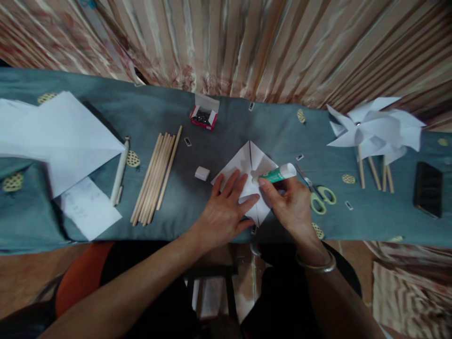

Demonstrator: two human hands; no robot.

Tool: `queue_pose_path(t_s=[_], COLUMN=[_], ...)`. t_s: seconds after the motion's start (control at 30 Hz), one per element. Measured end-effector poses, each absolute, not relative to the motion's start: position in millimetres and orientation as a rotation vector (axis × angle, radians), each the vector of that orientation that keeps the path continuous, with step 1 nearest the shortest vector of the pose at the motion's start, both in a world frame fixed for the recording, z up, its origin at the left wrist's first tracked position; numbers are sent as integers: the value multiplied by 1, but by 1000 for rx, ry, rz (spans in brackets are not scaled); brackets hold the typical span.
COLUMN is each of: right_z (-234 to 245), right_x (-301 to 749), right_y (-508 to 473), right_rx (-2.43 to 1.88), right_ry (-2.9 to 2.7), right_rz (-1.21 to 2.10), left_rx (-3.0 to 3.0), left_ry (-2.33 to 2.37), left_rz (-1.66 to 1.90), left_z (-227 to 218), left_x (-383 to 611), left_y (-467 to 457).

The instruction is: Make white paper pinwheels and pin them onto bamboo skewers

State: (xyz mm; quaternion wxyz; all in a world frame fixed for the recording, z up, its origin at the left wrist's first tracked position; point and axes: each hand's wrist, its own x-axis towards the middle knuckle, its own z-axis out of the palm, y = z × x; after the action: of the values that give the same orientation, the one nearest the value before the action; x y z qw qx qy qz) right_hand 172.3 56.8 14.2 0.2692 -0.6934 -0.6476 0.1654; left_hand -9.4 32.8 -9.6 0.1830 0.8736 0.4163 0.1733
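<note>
A white paper square (261, 160) with cuts running in from its corners lies turned like a diamond on the cloth. My left hand (226, 207) rests on its left half, fingers spread flat. In my right hand (293, 202) is a green and white glue stick (277, 173), tilted, its tip at the middle of the paper. The white glue cap (202, 173) stands apart, left of the sheet. Just beyond my right hand are scissors (319, 195) with pale green handles.
Several wooden sticks (153, 179) lie left of the cap, beside a white pen (120, 172) and paper sheets (81, 136). An open red box (204, 114) of small dark pieces sits at the back. Paper pinwheels (377, 125) and a phone (428, 189) are far right.
</note>
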Motion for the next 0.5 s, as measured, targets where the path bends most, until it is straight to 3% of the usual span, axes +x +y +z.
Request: queue_pose_path(t_s=[0.5], right_z=[17], right_x=[164], right_y=[68], right_rx=[-1817], right_ry=[-1791], right_rz=[406], left_rx=[2423], left_ry=[1159], left_rz=[510], left_z=[-13], left_x=[-9], left_y=[33])
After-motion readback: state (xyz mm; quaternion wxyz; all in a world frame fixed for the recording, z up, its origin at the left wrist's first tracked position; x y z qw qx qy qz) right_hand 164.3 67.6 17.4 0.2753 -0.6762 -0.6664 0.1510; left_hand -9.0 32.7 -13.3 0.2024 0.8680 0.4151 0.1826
